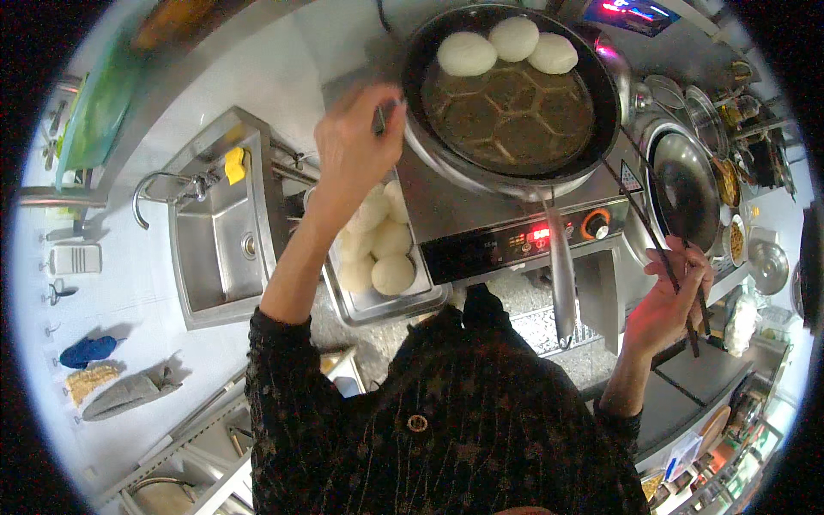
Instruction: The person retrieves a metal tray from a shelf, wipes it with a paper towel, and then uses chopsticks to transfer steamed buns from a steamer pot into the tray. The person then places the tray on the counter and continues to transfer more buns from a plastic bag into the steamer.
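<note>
A black frying pan (450, 154) with oil over its hexagon-patterned base sits on an induction cooker (463, 219). Three pale dough balls (513, 40) lie together along its far edge. At the pan's left rim, my left hand (360, 132) is closed round a short dark handle, mostly hidden by the fingers. My right hand (673, 299), to the lower right of the pan, holds long dark chopsticks (650, 238), their tips at the pan's right rim. Several more dough balls (393, 275) fill a metal tray (367, 315) below my left hand, partly behind the forearm.
A steel sink (215, 257) with a tap and a yellow cloth (235, 165) is on the left. A long metal handle (561, 283) sticks out over the cooker's front edge. On the right stand a dark wok (683, 187), metal lids (769, 261) and a bowl of food (737, 239).
</note>
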Demonstrator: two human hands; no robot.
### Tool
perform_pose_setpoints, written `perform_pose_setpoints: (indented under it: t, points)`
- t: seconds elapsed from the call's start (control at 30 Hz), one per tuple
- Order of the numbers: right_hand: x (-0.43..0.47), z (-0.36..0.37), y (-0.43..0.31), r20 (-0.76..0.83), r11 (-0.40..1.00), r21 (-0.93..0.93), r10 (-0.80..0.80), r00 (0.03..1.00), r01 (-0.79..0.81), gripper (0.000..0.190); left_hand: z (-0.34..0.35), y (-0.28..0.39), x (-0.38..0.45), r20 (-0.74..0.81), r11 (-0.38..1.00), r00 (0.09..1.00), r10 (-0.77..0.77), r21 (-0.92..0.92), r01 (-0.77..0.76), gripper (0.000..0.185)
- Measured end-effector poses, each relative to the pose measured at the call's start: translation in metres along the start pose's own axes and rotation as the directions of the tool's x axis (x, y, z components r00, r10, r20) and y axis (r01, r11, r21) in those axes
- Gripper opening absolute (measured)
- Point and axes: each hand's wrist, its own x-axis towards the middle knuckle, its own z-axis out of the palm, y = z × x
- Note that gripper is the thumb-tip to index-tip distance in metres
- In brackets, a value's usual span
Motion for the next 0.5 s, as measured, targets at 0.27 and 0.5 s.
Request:
perform_pose_setpoints:
  t: [0.27,0.5]
  points:
    - [0.01,-0.012,0.013,-0.004,1.0,0.011,0.011,1.0,-0.011,0.028,0.117,-0.009,0.133,0.362,0.932,0.907,0.217,0.199,-0.303,0.07]
    - [0.007,-0.027,0.01,-0.054,0.998,-0.018,0.06,0.997,-0.061,0.031,0.099,-0.032,0.178,0.623,0.967,0.782,-0.013,-0.191,0.167,0.057]
